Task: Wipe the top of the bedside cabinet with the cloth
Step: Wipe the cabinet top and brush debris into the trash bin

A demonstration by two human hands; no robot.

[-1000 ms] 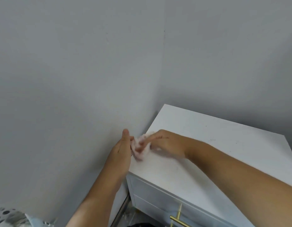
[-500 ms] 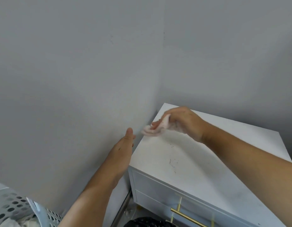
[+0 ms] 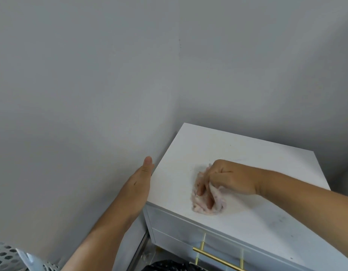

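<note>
A white bedside cabinet stands in the corner of two grey walls, its top faintly smudged. My right hand presses a crumpled pale pink cloth onto the top near the front edge, fingers curled over it. My left hand is flat with fingers together, held edge-on against the cabinet's left side edge, holding nothing.
Gold bar handles run across the cabinet's drawer fronts. A white perforated basket sits at the lower left. A black bag lies on the floor below the cabinet. Grey walls close in behind and to the left.
My right hand has swept the cloth from the back left corner of the top toward the front middle. My left hand has stayed at the left edge.
</note>
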